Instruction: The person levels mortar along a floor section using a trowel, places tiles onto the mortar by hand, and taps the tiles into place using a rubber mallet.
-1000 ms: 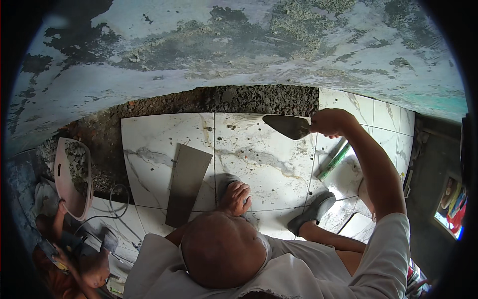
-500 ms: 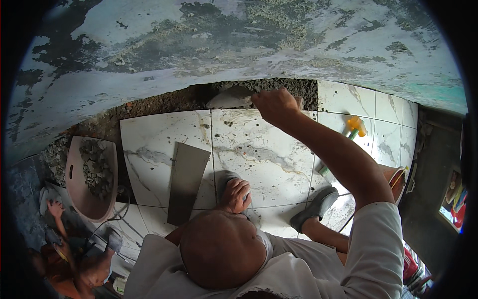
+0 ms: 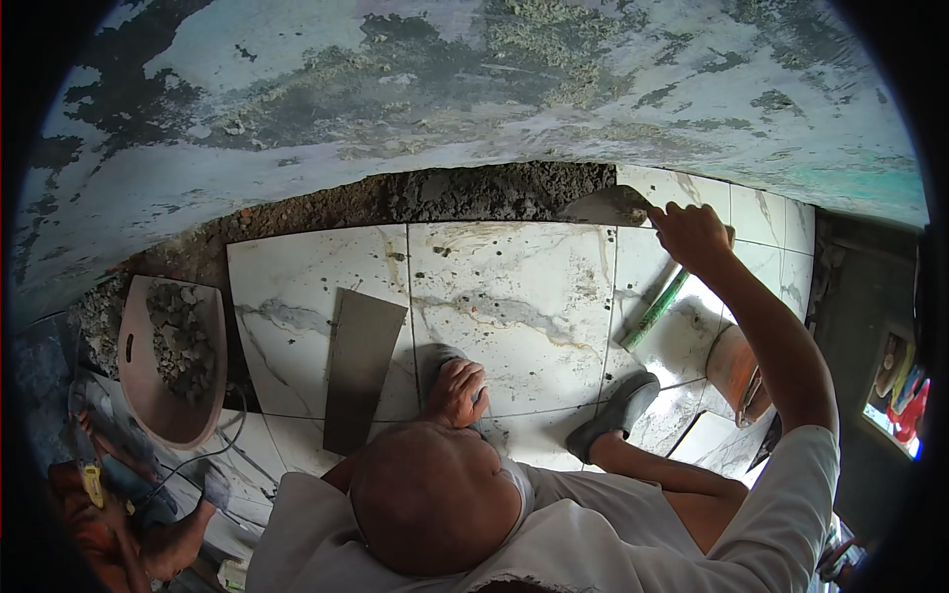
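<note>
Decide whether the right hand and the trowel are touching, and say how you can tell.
Touching. The head view shows the right hand closed around the trowel, which sticks out to the hand's left.

One trowel (image 3: 601, 206); one tub (image 3: 148, 397); one green handle (image 3: 656, 312).

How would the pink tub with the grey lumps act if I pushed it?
The pink tub would probably feel heavy, since many grey lumps sit inside. Some lumps might tumble out if it tipped, because they look loose. It keeps a neat curved shape, so it is likely stiff, not floppy.
</note>
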A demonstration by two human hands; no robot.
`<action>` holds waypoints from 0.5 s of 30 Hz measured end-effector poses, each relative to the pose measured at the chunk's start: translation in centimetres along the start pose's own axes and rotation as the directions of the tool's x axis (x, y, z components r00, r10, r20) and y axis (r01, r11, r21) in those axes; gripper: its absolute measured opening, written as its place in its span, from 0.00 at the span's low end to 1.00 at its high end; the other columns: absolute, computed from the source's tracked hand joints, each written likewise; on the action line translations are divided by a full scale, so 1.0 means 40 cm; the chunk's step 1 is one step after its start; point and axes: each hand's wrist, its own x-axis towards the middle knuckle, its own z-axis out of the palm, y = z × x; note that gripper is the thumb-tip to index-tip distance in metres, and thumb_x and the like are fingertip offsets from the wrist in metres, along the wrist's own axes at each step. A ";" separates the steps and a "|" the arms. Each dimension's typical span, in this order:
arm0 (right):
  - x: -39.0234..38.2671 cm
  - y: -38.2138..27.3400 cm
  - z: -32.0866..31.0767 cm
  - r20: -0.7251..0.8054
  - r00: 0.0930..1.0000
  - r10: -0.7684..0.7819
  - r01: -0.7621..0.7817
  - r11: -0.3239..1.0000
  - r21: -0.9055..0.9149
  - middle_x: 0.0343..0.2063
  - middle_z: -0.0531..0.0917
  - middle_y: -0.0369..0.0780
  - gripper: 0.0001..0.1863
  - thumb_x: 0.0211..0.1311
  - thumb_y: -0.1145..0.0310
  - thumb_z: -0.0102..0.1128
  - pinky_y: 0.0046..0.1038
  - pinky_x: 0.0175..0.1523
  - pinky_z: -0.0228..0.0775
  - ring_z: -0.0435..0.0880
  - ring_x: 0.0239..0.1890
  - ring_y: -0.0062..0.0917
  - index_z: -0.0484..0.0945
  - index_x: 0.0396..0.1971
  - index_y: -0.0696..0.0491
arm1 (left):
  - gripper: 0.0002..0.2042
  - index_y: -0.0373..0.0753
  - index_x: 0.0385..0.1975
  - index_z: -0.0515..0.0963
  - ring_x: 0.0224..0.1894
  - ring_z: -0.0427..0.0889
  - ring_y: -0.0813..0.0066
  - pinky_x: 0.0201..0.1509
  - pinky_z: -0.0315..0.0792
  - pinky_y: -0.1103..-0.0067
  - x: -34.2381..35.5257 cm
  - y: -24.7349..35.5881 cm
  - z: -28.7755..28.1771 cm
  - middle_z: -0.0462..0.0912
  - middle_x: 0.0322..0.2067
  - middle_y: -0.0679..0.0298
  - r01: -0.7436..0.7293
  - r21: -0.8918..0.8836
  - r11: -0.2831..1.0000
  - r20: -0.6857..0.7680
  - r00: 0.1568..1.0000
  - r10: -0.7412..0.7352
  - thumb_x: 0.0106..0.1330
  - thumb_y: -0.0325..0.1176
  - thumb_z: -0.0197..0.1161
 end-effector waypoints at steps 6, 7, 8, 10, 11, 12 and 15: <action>-0.013 -0.150 0.001 0.055 0.997 0.047 -0.070 0.806 0.588 0.34 0.83 0.44 0.15 0.70 0.56 0.47 0.43 0.44 0.75 0.84 0.38 0.42 0.69 0.44 0.52 | 0.15 0.33 0.41 0.73 0.47 0.74 0.56 0.55 0.65 0.64 -0.009 0.000 -0.013 0.76 0.43 0.55 0.019 0.016 1.000 0.020 1.000 -0.020 0.54 0.30 0.62; 0.005 -0.213 -0.006 0.036 0.999 0.029 -0.046 0.740 0.672 0.33 0.83 0.48 0.16 0.70 0.56 0.46 0.46 0.44 0.75 0.84 0.37 0.45 0.67 0.44 0.55 | 0.15 0.33 0.41 0.73 0.47 0.74 0.56 0.55 0.65 0.64 -0.010 0.000 -0.015 0.76 0.42 0.55 0.016 0.019 1.000 0.022 1.000 -0.017 0.54 0.30 0.62; 0.028 -0.273 0.029 -0.007 1.000 0.003 0.003 0.666 0.746 0.33 0.81 0.53 0.18 0.70 0.56 0.46 0.48 0.43 0.75 0.83 0.36 0.48 0.66 0.44 0.58 | 0.15 0.33 0.41 0.73 0.47 0.74 0.56 0.55 0.65 0.63 -0.004 0.002 -0.009 0.76 0.42 0.55 0.007 0.016 1.000 0.022 1.000 -0.007 0.54 0.30 0.62; 0.062 -0.405 0.011 0.014 0.999 -0.031 0.000 0.424 0.906 0.31 0.80 0.57 0.21 0.70 0.56 0.47 0.49 0.43 0.75 0.82 0.36 0.53 0.64 0.43 0.62 | 0.15 0.33 0.40 0.73 0.47 0.74 0.56 0.54 0.65 0.63 -0.001 0.001 -0.012 0.76 0.42 0.55 0.000 0.036 0.999 0.016 1.000 -0.001 0.54 0.30 0.62; 0.092 -0.462 0.062 -0.131 0.987 -0.096 0.161 0.467 0.870 0.32 0.80 0.57 0.22 0.69 0.55 0.47 0.49 0.43 0.75 0.82 0.36 0.55 0.64 0.43 0.63 | 0.15 0.34 0.40 0.73 0.46 0.74 0.56 0.54 0.65 0.63 0.013 0.009 -0.001 0.76 0.41 0.55 -0.023 0.030 0.999 0.011 1.000 0.023 0.54 0.30 0.62; 0.113 -0.532 0.077 -0.108 0.992 -0.062 0.124 0.470 0.874 0.32 0.79 0.58 0.23 0.69 0.54 0.48 0.48 0.42 0.75 0.82 0.36 0.55 0.64 0.44 0.63 | 0.15 0.34 0.40 0.73 0.46 0.74 0.56 0.54 0.65 0.63 0.015 0.011 0.003 0.76 0.41 0.55 -0.019 0.036 0.999 0.018 1.000 0.019 0.54 0.30 0.62; 0.132 -0.662 -0.054 -0.174 0.983 0.058 0.150 0.296 0.943 0.30 0.80 0.59 0.25 0.65 0.58 0.51 0.48 0.42 0.75 0.81 0.35 0.55 0.61 0.45 0.67 | 0.15 0.34 0.40 0.72 0.47 0.74 0.56 0.54 0.65 0.63 0.002 0.004 -0.005 0.76 0.41 0.56 -0.003 0.026 1.000 0.024 1.000 0.002 0.53 0.29 0.62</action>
